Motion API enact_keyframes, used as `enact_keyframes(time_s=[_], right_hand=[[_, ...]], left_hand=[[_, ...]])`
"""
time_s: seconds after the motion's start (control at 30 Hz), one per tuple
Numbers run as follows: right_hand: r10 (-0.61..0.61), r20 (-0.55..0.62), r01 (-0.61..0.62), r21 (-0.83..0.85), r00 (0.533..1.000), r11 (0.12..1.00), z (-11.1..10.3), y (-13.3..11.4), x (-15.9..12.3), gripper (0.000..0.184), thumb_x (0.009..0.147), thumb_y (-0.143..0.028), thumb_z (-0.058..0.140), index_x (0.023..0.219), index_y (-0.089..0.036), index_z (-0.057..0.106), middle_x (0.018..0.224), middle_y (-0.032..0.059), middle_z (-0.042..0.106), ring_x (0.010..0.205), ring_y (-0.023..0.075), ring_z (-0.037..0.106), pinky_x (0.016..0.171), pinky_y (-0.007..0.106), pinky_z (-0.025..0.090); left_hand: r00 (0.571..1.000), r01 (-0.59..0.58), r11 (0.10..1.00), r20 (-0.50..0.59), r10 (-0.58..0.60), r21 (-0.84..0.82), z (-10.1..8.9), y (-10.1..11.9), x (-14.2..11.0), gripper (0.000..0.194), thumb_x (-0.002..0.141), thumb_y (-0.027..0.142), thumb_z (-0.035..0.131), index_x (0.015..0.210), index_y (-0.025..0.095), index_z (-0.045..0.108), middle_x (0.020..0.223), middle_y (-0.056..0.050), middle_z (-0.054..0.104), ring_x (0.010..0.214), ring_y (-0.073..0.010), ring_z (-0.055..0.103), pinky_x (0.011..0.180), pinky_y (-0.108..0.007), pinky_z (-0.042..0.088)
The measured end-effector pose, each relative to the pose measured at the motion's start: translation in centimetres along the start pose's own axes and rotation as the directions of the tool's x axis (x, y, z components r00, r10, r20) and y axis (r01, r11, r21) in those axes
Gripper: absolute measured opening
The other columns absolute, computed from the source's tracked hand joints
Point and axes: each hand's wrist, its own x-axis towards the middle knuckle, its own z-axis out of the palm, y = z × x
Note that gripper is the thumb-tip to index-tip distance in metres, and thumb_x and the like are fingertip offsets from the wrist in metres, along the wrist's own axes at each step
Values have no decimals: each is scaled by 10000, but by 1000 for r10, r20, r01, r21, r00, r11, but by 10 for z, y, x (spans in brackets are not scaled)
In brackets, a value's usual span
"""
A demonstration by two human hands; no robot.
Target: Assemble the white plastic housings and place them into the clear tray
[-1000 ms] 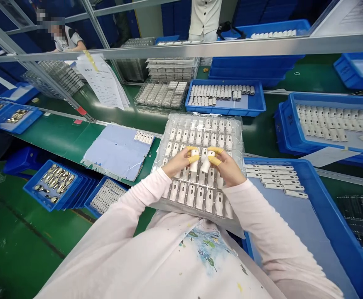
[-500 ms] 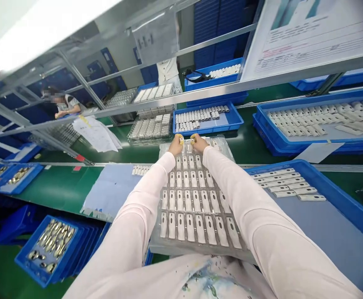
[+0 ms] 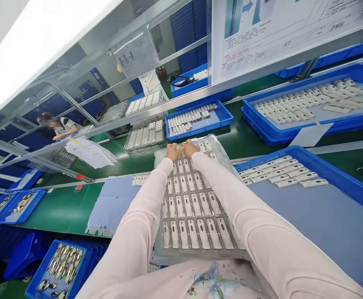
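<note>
My left hand (image 3: pixel 172 152) and my right hand (image 3: pixel 189 148) are side by side over the far rows of a clear plastic blister tray (image 3: pixel 200 254). Yellow finger cots cover some fingertips. Each hand pinches a small white casing, largely hidden by the fingers, at the tray's far pockets. Rows of similar white casings (image 3: pixel 192 234), each with a dark oval hole, fill the nearer pockets. My right forearm covers part of the tray's right side.
To the right, a large blue bin (image 3: pixel 340 232) holds longer white pieces (image 3: pixel 314 183). Behind stand a blue bin of white pieces (image 3: pixel 228 118) and stacked clear trays (image 3: pixel 145 137). A metal rail (image 3: pixel 187 99) crosses above the bench. A person (image 3: pixel 64 126) sits far left.
Both hands have moved from the tray's middle to its far rows, carrying the white casings, my arms stretching forward. The view has tilted up and turned.
</note>
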Motion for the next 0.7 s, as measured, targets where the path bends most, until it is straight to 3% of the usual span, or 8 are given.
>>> enact_keyframes(time_s=[0.2, 0.33, 0.47, 0.57, 0.7], right_hand=[[-33, -24, 33, 28, 999, 999, -9, 8, -7, 432, 1026, -409, 714, 1391, -184, 655, 1445, 124, 654, 1259, 271, 678, 1063, 513, 607], [-38, -118, 46, 66, 992, 997, -30, 42, -33, 443, 1016, -371, 718, 1414, -189, 645, 1521, 137, 608, 1381, 306, 607, 1168, 564, 527], [87, -269, -62, 101, 959, 993, -61, 110, -81, 466, 963, -235, 721, 1405, -108, 649, 1558, 242, 544, 1520, 372, 462, 1305, 558, 364], [275, -336, -230, 169, 901, 958, -80, 174, -122, 418, 987, -241, 703, 1384, -119, 659, 1471, 220, 618, 1395, 332, 584, 1234, 530, 461], [526, -399, -462, 250, 751, 851, -83, 250, -176, 346, 1048, -390, 676, 1342, -206, 680, 1430, 122, 662, 1265, 259, 668, 1095, 503, 584]], left_hand=[[996, 22, 993, -90, -11, 117, 2, -9, -11, 463, 1011, 417, 707, 1408, 190, 635, 1508, -132, 611, 1348, -293, 631, 1127, -551, 570], [992, 61, 991, -114, -47, 123, -15, -26, -27, 433, 1020, 413, 692, 1396, 203, 645, 1524, -129, 604, 1362, -288, 621, 1147, -553, 557], [985, 133, 985, -125, -119, 111, -47, -65, -69, 452, 1005, 419, 710, 1394, 198, 646, 1547, -129, 586, 1416, -310, 581, 1188, -586, 512], [972, 200, 977, -142, -189, 69, -67, -99, -112, 459, 1003, 423, 708, 1397, 199, 640, 1556, -130, 575, 1438, -318, 557, 1209, -597, 485], [954, 276, 961, -119, -277, -24, -75, -131, -171, 462, 1011, 373, 673, 1432, 200, 595, 1573, -143, 553, 1440, -303, 562, 1214, -554, 486]])
